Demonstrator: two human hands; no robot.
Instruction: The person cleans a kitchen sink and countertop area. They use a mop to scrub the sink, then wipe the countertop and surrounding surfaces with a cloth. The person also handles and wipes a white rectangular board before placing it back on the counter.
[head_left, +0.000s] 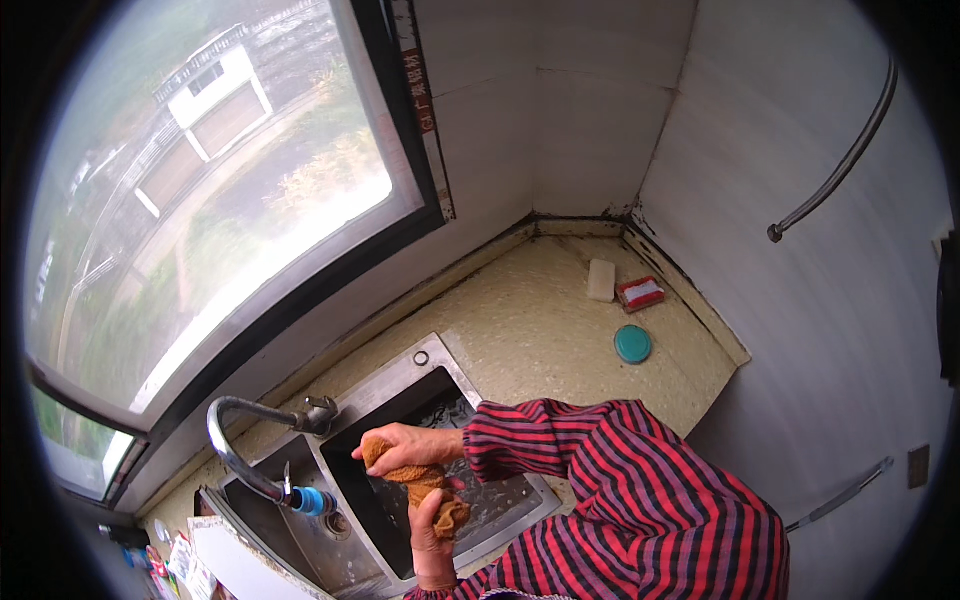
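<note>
A twisted brown cloth (420, 474) is stretched between my two hands over the larger basin (536, 499) of a steel double sink. My right hand (409, 448) grips its upper end. Lower in the view, my left hand (429, 536) is closed around the other end, where a bunched tip sticks out beside the thumb. Water (480, 517) with foam or bubbles lies in the basin under the cloth. To the left, a curved faucet (225, 427) with a blue nozzle (311, 501) hangs above the smaller basin (289, 540).
On the speckled counter (517, 322) are a pale soap-like block (601, 280), a red-and-white brush or sponge (641, 293) and a round teal lid (633, 344). A white board (232, 559) stands left of the sink. A metal hose (840, 172) hangs along the right wall.
</note>
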